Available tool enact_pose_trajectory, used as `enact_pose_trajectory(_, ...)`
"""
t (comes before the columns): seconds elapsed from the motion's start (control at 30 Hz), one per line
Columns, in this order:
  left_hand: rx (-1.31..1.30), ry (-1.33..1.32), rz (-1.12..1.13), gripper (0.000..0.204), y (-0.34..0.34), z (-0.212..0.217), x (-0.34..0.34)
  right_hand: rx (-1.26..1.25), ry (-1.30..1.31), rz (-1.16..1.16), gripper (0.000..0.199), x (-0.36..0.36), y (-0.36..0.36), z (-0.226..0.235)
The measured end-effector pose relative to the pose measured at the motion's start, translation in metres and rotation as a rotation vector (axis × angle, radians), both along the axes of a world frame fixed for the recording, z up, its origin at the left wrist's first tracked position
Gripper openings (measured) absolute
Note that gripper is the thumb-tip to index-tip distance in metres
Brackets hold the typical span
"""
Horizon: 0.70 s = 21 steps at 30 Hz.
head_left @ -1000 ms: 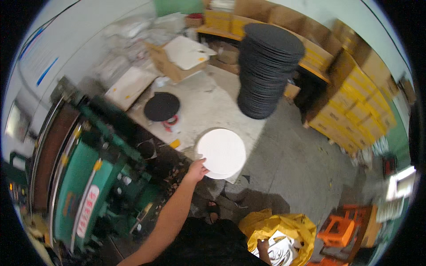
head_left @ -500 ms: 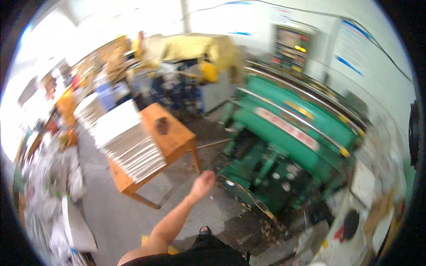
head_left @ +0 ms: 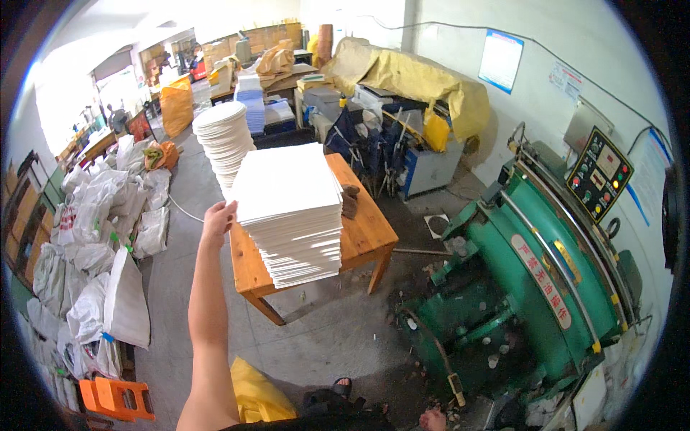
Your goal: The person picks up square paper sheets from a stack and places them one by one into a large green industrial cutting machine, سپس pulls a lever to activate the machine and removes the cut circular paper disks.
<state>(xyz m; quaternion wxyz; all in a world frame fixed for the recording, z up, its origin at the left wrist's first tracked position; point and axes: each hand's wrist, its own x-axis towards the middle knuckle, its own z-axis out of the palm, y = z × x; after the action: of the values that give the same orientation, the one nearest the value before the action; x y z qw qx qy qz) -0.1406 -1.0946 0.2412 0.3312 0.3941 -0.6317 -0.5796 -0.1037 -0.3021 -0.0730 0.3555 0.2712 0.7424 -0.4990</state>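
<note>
Above the left edge of the worktop (head_left: 366, 231), the left hand (head_left: 219, 221) meets the left corner of a tall stack of square white sheets (head_left: 289, 183). Its grip is partly curled; whether it pinches a sheet or lies just beside the stack cannot be told. The stack covers the worktop's left and middle, with a crumpled brown item (head_left: 350, 202) toward the far right edge; a column of white discs (head_left: 223, 136) rises beyond. One second earlier this hand held a white disc near a pile of black discs; now that disc is gone from it, and attention appears to have passed to the sheets, left of the green press (head_left: 496, 248). The right hand (head_left: 433, 420), cut off below, shows too little to read its grip.
</note>
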Motion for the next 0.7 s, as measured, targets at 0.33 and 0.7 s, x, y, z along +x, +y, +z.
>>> enact_pose_trajectory(0.33,0.343,0.549,-0.214,0.042,0.039,-0.022,0.090,-0.015,-0.025,-0.103,0.035,0.013,-0.004,-0.028)
enact_pose_trajectory(0.7,0.175,0.262,-0.255,0.061,0.205,-0.004,-0.049,-0.125,0.951,-0.152,0.030,-0.126,-0.005,0.247)
